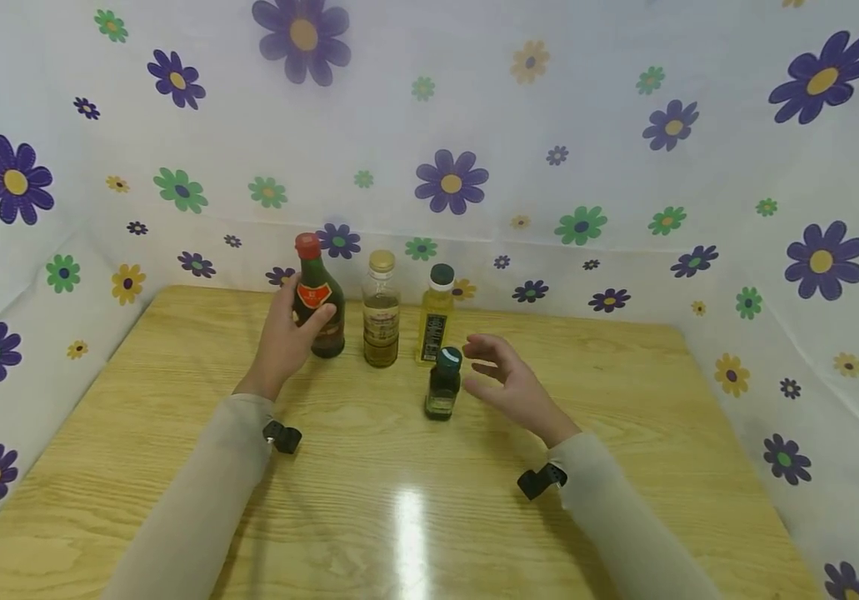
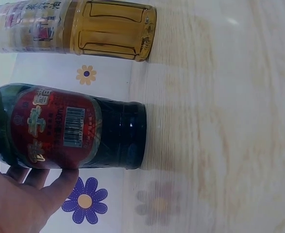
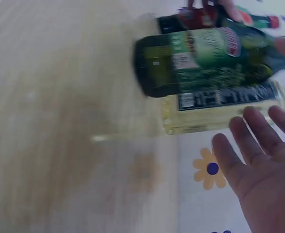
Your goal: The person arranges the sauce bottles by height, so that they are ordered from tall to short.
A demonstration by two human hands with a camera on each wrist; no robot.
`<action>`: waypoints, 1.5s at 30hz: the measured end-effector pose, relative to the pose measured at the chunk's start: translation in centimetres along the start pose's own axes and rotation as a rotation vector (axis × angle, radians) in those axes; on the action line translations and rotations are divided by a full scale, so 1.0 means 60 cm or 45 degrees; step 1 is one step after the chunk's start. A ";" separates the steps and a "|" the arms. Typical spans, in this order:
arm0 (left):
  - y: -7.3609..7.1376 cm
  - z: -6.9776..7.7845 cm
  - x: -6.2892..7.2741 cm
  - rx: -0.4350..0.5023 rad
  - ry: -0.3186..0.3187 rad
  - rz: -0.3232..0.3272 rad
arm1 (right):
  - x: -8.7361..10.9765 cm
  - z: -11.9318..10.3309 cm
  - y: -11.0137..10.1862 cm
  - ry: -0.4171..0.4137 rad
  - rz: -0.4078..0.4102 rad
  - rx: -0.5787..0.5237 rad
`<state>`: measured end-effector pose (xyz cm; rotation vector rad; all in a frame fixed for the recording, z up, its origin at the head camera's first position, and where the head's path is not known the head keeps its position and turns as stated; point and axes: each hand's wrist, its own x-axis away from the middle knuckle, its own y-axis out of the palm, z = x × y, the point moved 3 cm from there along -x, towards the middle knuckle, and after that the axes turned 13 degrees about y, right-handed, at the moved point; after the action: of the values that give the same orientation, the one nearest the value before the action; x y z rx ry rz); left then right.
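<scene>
My left hand (image 1: pixel 282 343) grips a dark green vinegar bottle (image 1: pixel 332 337) with a red cap, standing at the back left. In the left wrist view the fingers lie along the underside of this bottle (image 2: pixel 120 136), near its red label. My right hand (image 1: pixel 513 390), its fingers loosely spread and holding nothing, hovers just right of a small dark green bottle (image 1: pixel 441 393) with a green cap. Seen from the right wrist, the palm (image 3: pixel 273 179) faces that bottle (image 3: pixel 208 63), and the thumb is close to its neck; whether it touches is unclear.
Between the hands stand a gold-capped oil bottle (image 1: pixel 381 325) and, behind the small bottle, a yellow oil bottle (image 1: pixel 433 321) with a dark green cap. All are on a wooden table (image 1: pixel 369 483), with a flower-patterned white cloth (image 1: pixel 609 100) hanging behind and at both sides.
</scene>
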<state>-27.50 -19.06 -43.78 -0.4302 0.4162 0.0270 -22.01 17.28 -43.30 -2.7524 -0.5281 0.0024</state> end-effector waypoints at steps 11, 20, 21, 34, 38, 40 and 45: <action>-0.005 -0.002 -0.001 0.023 0.015 0.011 | -0.001 0.007 0.043 0.056 -0.055 0.102; -0.004 0.006 -0.001 0.020 0.032 0.012 | -0.001 0.008 0.044 0.050 -0.033 0.080; -0.004 0.006 -0.001 0.022 0.032 0.010 | -0.001 0.009 0.044 0.049 -0.034 0.079; -0.002 0.001 -0.002 0.026 0.042 0.005 | -0.001 0.011 0.044 0.047 -0.025 0.061; 0.000 0.001 -0.002 0.022 0.035 0.004 | -0.001 0.013 0.044 0.049 -0.017 0.063; 0.001 0.001 -0.001 0.018 0.030 0.004 | 0.000 0.014 0.044 0.048 -0.015 0.061; 0.003 0.000 -0.001 0.007 0.026 0.006 | 0.002 0.017 0.045 0.039 -0.012 0.047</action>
<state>-27.55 -18.89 -43.83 -0.4241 0.4374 0.0263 -21.00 15.31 -45.14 -2.7097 -0.5273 -0.0315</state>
